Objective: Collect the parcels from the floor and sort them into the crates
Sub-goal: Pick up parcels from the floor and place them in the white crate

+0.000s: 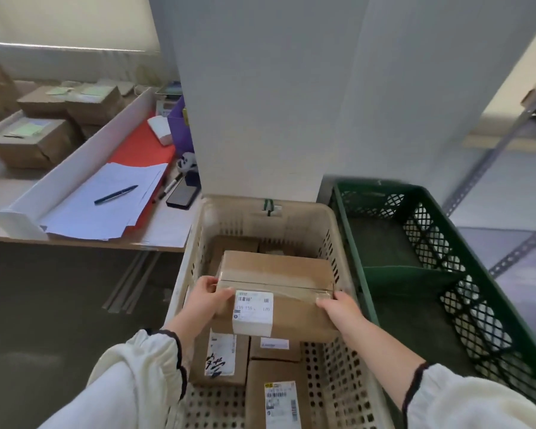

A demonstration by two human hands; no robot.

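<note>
Arms fwd, L hand (209, 294) & R hand (338, 306) gripping, fingers curled.

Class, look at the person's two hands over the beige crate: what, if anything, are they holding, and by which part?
A taped cardboard parcel, held above the beige crate by its two short ends: the left hand grips the left end, the right hand the right end.

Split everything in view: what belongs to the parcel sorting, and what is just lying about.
Job: held parcel, gripped by left hand and right hand; beige crate with parcels lying in it; green crate.
Lying about, on the desk: pen, papers, phone, red folder.
</note>
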